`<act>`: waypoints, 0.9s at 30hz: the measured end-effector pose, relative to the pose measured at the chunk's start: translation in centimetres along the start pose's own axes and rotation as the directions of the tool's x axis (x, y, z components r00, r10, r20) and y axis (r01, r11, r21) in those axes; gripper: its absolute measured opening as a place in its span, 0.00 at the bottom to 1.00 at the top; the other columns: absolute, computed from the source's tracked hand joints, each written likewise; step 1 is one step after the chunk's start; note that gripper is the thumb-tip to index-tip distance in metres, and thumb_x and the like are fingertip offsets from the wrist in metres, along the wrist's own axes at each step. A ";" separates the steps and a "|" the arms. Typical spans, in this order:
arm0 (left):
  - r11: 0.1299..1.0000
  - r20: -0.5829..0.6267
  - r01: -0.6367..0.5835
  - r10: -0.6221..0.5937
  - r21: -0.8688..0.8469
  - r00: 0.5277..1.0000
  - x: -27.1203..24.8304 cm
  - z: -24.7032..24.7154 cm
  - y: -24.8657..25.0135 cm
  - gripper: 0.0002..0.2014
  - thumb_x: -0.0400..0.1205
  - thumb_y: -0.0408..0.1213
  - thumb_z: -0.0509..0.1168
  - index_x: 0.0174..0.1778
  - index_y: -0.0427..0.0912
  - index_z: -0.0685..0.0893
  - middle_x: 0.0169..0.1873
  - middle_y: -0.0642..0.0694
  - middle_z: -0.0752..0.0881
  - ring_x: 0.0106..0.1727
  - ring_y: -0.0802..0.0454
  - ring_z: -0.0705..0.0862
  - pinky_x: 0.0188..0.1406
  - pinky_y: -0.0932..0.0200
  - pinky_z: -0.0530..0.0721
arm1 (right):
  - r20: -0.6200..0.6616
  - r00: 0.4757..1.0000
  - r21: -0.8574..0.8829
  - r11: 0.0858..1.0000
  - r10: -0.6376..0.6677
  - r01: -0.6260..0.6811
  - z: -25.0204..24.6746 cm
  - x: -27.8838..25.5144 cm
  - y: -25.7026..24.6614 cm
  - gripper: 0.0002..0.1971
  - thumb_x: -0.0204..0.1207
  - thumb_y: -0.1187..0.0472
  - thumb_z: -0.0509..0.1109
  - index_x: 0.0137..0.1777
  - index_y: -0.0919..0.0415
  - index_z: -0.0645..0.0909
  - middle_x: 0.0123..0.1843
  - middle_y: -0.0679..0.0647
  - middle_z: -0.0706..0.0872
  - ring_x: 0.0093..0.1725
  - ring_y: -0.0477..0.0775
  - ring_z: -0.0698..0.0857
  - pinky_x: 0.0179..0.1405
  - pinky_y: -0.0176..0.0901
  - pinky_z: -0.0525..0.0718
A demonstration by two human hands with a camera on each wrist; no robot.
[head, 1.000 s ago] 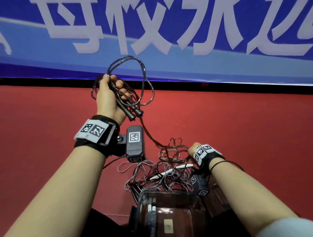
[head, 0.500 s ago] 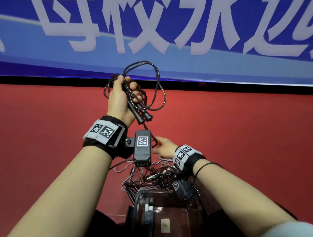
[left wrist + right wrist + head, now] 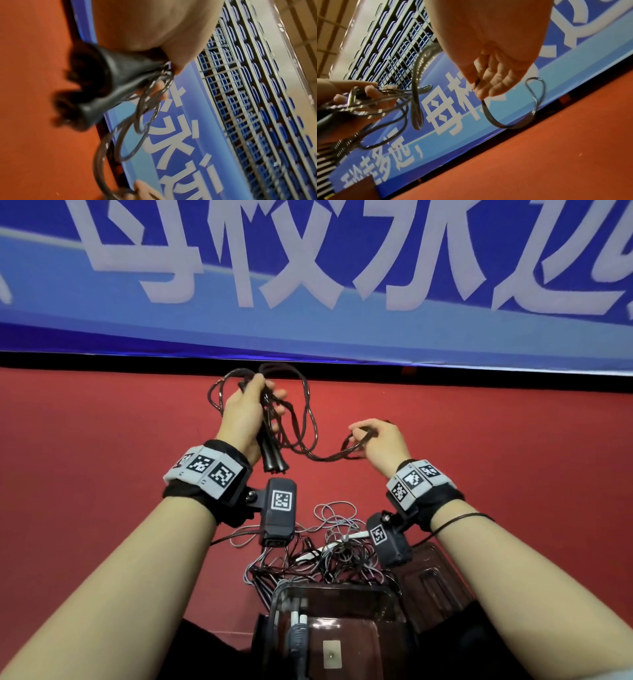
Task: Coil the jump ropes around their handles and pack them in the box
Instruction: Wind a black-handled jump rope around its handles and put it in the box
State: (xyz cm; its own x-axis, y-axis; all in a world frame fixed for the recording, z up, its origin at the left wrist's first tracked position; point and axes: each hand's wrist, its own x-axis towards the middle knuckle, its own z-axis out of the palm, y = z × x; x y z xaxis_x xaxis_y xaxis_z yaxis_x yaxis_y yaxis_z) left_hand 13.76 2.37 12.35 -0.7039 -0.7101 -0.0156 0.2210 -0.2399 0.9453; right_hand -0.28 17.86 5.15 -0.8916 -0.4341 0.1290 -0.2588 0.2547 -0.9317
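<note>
My left hand (image 3: 251, 412) is raised over the red floor and grips the two black handles (image 3: 273, 458) of a dark jump rope together with several loose loops (image 3: 305, 405) of its cord. The handles (image 3: 109, 83) point down toward my wrist. To the right, my right hand (image 3: 373, 440) pinches the hanging end loop of the same cord (image 3: 329, 456), which sags between the hands. In the right wrist view the cord (image 3: 505, 121) curls out below the fingers (image 3: 491, 81). A clear plastic box (image 3: 342, 628) sits close to me, with white-handled rope inside.
A tangle of grey and dark ropes (image 3: 329, 546) with a white handle lies on the red floor (image 3: 102, 474) just beyond the box. A dark box lid (image 3: 431, 583) lies to the right. A blue banner (image 3: 308, 285) stands along the floor's far edge.
My right hand rose from the rope pile, took the hanging cord and drew it out to the right. My left hand with the handles shifted right and slightly lower in view.
</note>
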 end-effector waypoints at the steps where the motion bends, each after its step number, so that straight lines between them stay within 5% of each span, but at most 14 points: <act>1: 0.992 0.009 -0.003 0.001 0.127 1.000 0.1 -0.2 -0.5 0.13 0.90 0.45 0.56 0.43 0.44 0.78 0.34 0.48 0.84 0.23 0.59 0.81 0.16 0.67 0.71 | -0.022 1.000 -0.090 0.996 0.012 -0.014 -0.7 0.1 0.3 0.11 0.81 0.65 0.66 0.45 0.51 0.87 0.35 0.50 0.89 0.32 0.44 0.86 0.30 0.28 0.80; 3: 0.934 0.038 -0.007 -0.007 0.358 0.999 0.1 -0.7 -1.7 0.16 0.88 0.47 0.58 0.42 0.40 0.81 0.35 0.43 0.85 0.26 0.53 0.84 0.20 0.64 0.79 | -0.076 0.994 -0.182 0.979 0.084 -0.096 -2.0 0.3 1.6 0.11 0.80 0.67 0.65 0.46 0.54 0.88 0.32 0.49 0.87 0.27 0.42 0.83 0.21 0.22 0.74; 6: 0.808 0.063 -0.015 -0.027 0.589 0.998 -0.2 -1.3 -3.2 0.20 0.88 0.49 0.59 0.34 0.41 0.81 0.35 0.38 0.86 0.29 0.43 0.83 0.34 0.48 0.87 | -0.169 0.947 -0.187 0.934 0.274 -0.304 -3.4 1.0 4.6 0.12 0.77 0.71 0.64 0.48 0.65 0.90 0.29 0.53 0.87 0.27 0.49 0.86 0.37 0.38 0.89; 10: 0.714 0.035 0.005 -0.042 0.700 0.999 -0.5 -1.5 -3.6 0.20 0.88 0.49 0.58 0.33 0.41 0.78 0.29 0.43 0.80 0.23 0.47 0.79 0.19 0.60 0.78 | -0.205 0.910 -0.350 0.841 0.362 -0.413 -4.7 1.3 7.1 0.12 0.73 0.70 0.66 0.50 0.65 0.90 0.43 0.63 0.92 0.45 0.62 0.91 0.53 0.54 0.89; 16: 0.678 0.174 -0.061 -0.099 0.733 0.980 -1.0 -0.4 -3.8 0.16 0.88 0.47 0.58 0.39 0.40 0.78 0.27 0.46 0.75 0.23 0.50 0.72 0.15 0.65 0.73 | -0.123 0.910 -0.582 0.713 0.397 -0.390 -4.1 0.1 5.2 0.18 0.80 0.67 0.62 0.68 0.63 0.81 0.65 0.63 0.85 0.64 0.64 0.83 0.60 0.45 0.80; 18: 0.696 0.206 -0.069 -0.115 0.715 0.972 -1.1 0.2 -3.9 0.19 0.88 0.52 0.57 0.40 0.41 0.77 0.25 0.49 0.72 0.22 0.52 0.68 0.16 0.65 0.69 | -0.047 0.941 -0.475 0.821 0.335 -0.316 -3.5 0.0 4.0 0.19 0.79 0.67 0.63 0.68 0.57 0.79 0.65 0.58 0.85 0.63 0.61 0.84 0.58 0.44 0.81; 21: 0.750 0.232 -0.046 -0.145 0.660 0.962 -1.4 1.1 -3.7 0.24 0.87 0.58 0.54 0.38 0.42 0.77 0.18 0.55 0.68 0.18 0.55 0.63 0.19 0.66 0.62 | 0.094 0.987 -0.102 0.987 0.130 -0.121 -2.0 -0.2 1.7 0.12 0.81 0.65 0.64 0.57 0.48 0.82 0.54 0.48 0.89 0.54 0.51 0.87 0.55 0.49 0.86; 24: 0.783 0.306 -0.050 -0.182 0.620 0.934 -2.0 2.1 -3.4 0.25 0.88 0.58 0.50 0.37 0.43 0.77 0.16 0.56 0.66 0.16 0.57 0.61 0.19 0.66 0.59 | 0.244 0.970 0.213 0.975 0.016 -0.070 -0.3 -1.3 -1.5 0.13 0.86 0.63 0.58 0.52 0.51 0.84 0.52 0.48 0.88 0.57 0.50 0.85 0.58 0.45 0.82; 27: 0.860 0.370 -0.013 -0.206 0.509 0.906 -2.3 2.9 -3.2 0.27 0.88 0.61 0.45 0.38 0.44 0.76 0.21 0.52 0.63 0.19 0.56 0.60 0.20 0.67 0.58 | 0.411 0.911 0.416 0.885 0.020 -0.207 0.8 -2.7 -3.2 0.17 0.89 0.53 0.54 0.53 0.57 0.84 0.47 0.53 0.88 0.50 0.50 0.86 0.52 0.36 0.81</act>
State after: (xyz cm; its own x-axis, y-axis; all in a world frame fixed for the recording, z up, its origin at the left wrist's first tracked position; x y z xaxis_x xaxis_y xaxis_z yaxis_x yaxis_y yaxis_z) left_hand 12.72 6.74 10.28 -0.9330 -0.3488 -0.0881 -0.1448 0.1398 0.9795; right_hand 3.24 17.49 7.49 -0.6649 -0.7458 -0.0404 0.1099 -0.0442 -0.9930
